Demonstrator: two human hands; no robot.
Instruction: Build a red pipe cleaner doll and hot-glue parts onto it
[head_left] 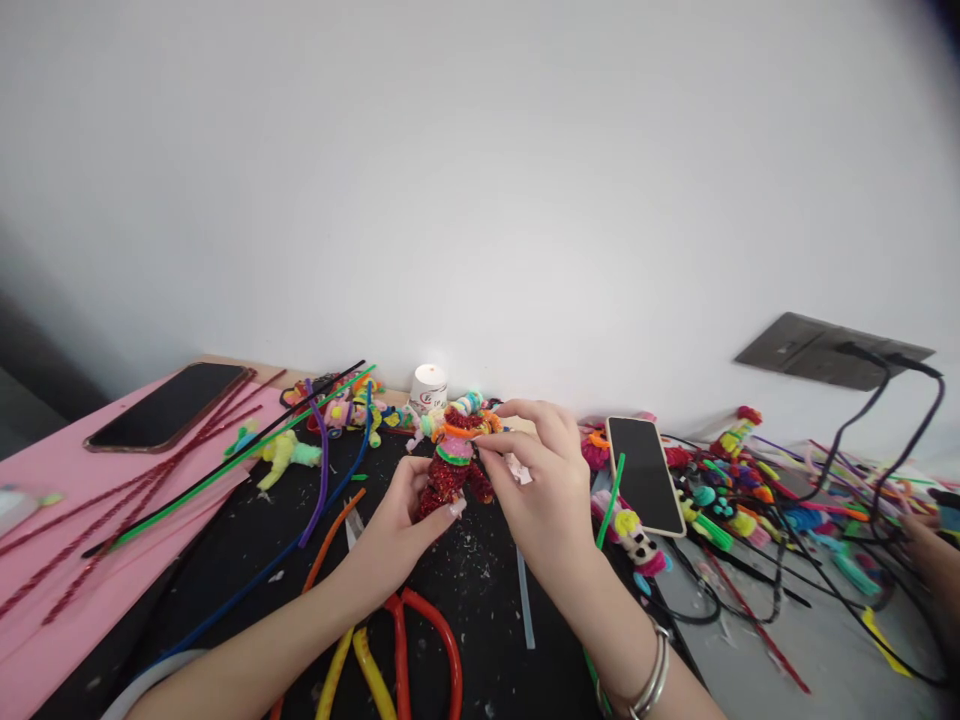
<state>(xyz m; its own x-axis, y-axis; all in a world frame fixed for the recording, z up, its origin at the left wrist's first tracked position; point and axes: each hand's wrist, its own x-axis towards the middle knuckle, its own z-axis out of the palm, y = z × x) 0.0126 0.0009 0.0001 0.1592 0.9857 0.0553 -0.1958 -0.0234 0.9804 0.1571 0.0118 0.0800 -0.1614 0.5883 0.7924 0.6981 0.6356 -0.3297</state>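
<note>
A small pipe-cleaner doll (pixel 454 455), dark glittery red with orange, pink and green bands round its middle, is held upright between my two hands above the black table mat. My left hand (pixel 409 520) is closed around its lower part, thumb in front. At the doll's orange band my right hand (pixel 544 475) pinches with thumb and fingers; the exact spot between the fingertips is hard to make out. Below lie red-handled pliers (pixel 431 620) and a yellow-handled tool (pixel 360 665). A clear glue stick (pixel 524 600) lies under my right wrist.
On the pink sheet (pixel 82 450) at left lie a dark phone (pixel 172 405) and loose pipe cleaners (pixel 225 475). A paper cup (pixel 429 388) stands by the wall. To the right are a second phone (pixel 645 475), several fuzzy figures, black cables (pixel 832 465) and another person's hand (pixel 930 550).
</note>
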